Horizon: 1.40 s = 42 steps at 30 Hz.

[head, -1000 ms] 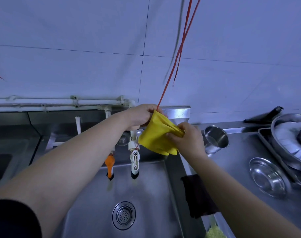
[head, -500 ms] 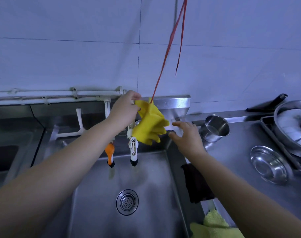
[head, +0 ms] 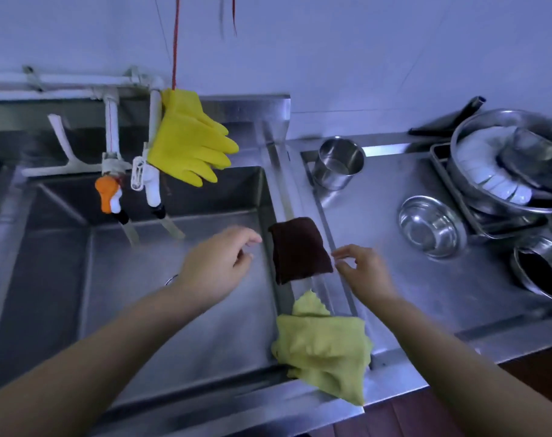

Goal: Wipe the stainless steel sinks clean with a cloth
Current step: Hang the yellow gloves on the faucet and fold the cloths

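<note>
Both hands hover empty with loosely curled fingers: the left hand (head: 216, 263) over the stainless steel sink basin (head: 142, 304), the right hand (head: 364, 272) above the sink's rim. Between them a dark brown folded cloth (head: 298, 249) drapes over the rim. Nearer the person than the right hand lies a crumpled pale yellow-green cloth (head: 323, 348). Beyond the left hand hang yellow rubber gloves (head: 189, 143).

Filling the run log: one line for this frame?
hands: left open, right open | dark cloth on sink rim, ungrasped | wiping not started
</note>
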Motion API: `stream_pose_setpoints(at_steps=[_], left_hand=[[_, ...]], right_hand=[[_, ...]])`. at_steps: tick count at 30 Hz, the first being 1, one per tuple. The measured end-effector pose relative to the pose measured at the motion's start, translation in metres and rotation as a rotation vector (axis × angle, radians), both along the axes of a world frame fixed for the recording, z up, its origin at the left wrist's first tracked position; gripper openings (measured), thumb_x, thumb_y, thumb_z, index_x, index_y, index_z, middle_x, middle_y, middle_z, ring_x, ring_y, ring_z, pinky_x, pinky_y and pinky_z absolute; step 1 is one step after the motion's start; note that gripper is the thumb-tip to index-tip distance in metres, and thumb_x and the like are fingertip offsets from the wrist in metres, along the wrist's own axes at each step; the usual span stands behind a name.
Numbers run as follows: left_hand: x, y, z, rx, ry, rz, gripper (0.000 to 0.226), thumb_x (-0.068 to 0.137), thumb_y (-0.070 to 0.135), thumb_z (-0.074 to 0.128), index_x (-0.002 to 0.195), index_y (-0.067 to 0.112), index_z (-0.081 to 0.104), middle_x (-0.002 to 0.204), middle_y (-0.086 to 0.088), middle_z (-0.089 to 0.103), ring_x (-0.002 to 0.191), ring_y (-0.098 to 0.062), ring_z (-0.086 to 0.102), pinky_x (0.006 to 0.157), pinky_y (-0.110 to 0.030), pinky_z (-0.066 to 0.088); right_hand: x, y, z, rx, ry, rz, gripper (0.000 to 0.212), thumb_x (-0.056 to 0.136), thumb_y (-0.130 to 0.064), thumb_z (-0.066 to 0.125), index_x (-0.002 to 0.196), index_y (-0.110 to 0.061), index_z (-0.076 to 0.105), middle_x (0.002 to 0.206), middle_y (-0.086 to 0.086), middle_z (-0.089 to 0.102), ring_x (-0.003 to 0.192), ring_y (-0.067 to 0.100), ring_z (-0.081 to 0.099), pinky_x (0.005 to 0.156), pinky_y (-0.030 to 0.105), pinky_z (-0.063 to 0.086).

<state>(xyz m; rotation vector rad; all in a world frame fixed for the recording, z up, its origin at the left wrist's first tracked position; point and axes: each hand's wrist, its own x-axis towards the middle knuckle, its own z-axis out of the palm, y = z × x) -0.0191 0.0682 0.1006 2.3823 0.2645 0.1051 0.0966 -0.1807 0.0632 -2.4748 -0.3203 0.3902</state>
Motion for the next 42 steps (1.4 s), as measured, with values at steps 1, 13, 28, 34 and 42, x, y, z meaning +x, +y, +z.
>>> stream_pose_setpoints(at_steps=[1,13,28,34,42], left_hand=[[0.0,-0.018,-0.012,0.014,0.06,-0.042,0.028,0.088,0.014,0.054,0.112,0.027,0.06,0.111,0.012,0.062,0.094,-0.009,0.057,0.079,-0.025,0.042],[0.03,-0.151,-0.101,0.465,0.277,-0.424,0.037,0.085,0.0,0.045,0.118,0.015,0.049,0.12,-0.003,0.049,0.11,-0.024,0.046,0.085,-0.034,0.039],[0.013,-0.11,-0.001,0.007,0.226,-0.154,0.014,0.092,0.024,0.046,0.079,0.03,0.043,0.062,0.009,0.05,0.055,-0.004,0.041,0.051,-0.025,0.031],[0.014,-0.095,0.05,-0.187,0.029,-0.013,0.014,0.091,0.015,0.05,0.08,0.024,0.046,0.066,0.006,0.049,0.05,-0.003,0.037,0.052,-0.024,0.031],[-0.004,-0.09,0.086,-0.364,-0.065,0.043,0.027,0.076,-0.01,0.051,0.078,0.018,0.053,0.065,-0.001,0.052,0.054,-0.006,0.041,0.051,-0.018,0.032]], right_hand=[[-0.002,-0.014,-0.008,-0.009,0.031,-0.001,0.018,0.084,-0.009,0.062,0.094,-0.021,0.07,0.093,-0.007,0.068,0.098,0.014,0.061,0.079,0.022,0.042],[-0.035,-0.105,-0.063,-0.253,0.254,0.27,0.04,0.08,-0.009,0.057,0.117,-0.022,0.065,0.103,-0.001,0.067,0.104,0.018,0.054,0.081,0.021,0.04],[-0.014,-0.108,-0.01,-0.18,0.285,0.33,0.02,0.072,-0.018,0.065,0.064,-0.021,0.047,0.061,-0.008,0.038,0.06,0.013,0.036,0.049,0.025,0.025],[0.016,-0.105,0.051,-0.006,0.174,0.299,0.038,0.07,-0.015,0.074,0.051,-0.018,0.041,0.048,-0.01,0.033,0.043,0.003,0.031,0.041,0.015,0.025],[0.03,-0.126,0.118,0.307,0.227,0.28,0.009,0.075,-0.005,0.075,0.073,-0.011,0.07,0.06,-0.003,0.056,0.059,0.009,0.047,0.058,0.021,0.037]])
